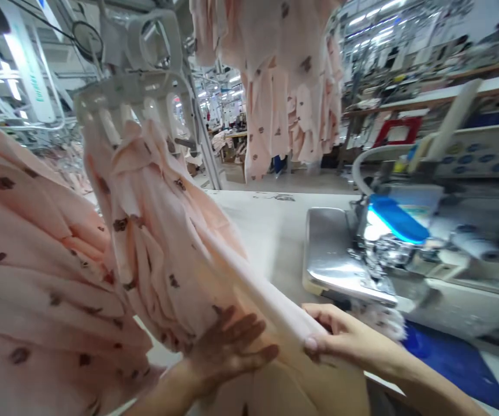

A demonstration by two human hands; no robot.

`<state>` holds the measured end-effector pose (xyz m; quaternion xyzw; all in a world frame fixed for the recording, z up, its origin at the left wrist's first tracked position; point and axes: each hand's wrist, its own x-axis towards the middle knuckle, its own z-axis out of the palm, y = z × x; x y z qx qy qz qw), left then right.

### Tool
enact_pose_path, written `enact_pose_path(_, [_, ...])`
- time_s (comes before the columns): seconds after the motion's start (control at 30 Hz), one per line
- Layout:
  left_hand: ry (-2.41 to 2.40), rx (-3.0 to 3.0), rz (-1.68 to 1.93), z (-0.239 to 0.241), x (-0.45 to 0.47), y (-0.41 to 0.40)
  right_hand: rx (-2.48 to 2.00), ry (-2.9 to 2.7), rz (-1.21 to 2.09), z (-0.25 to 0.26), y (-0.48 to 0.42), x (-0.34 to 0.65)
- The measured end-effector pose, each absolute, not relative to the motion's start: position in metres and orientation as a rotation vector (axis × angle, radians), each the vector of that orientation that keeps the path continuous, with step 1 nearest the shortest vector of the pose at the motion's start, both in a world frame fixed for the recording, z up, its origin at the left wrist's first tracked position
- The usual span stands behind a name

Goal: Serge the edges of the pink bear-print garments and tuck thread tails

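Note:
A pale pink garment (189, 242) with small dark printed motifs hangs from a grey clip hanger (132, 86) and stretches down toward me. My right hand (336, 338) pinches its lower edge between thumb and fingers. Against the cloth lies my left hand (227, 352), its fingers spread flat and slightly blurred. More pink printed fabric (28, 277) fills the left side, close to the camera. The garment's exact kind is hard to make out among the folds.
A sewing machine (388, 248) with a shiny metal plate (331, 242) and a lit blue cover stands at the right on a white table (271, 214). Other pink garments (275, 86) hang beyond the table. A blue mat (453, 370) lies at lower right.

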<state>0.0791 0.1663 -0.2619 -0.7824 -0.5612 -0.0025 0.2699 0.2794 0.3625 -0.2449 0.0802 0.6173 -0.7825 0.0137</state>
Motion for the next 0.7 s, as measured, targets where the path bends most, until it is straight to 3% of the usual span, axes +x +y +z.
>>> enact_pose_path(0.13, [-1.357, -2.235, -0.251, -0.277, 0.096, 0.213, 0.441, 2.45, -2.081, -0.251, 0.37, 0.309])
enact_pose_path(0.37, [-1.052, -2.224, -0.727, -0.232, 0.164, 0.243, 1.096, 2.847, -2.036, -0.22, 0.38, 0.34])
enact_pose_path(0.53, [-1.429, -1.999, -0.861, -0.227, 0.195, 0.302, 1.987, 3.166, -1.246, -0.217, 0.405, 0.333])
enact_pose_path(0.7, [-1.586, -1.993, -0.753, -0.227, 0.161, 0.33, 2.028, 3.733, -0.512, -0.227, 0.404, 0.341])
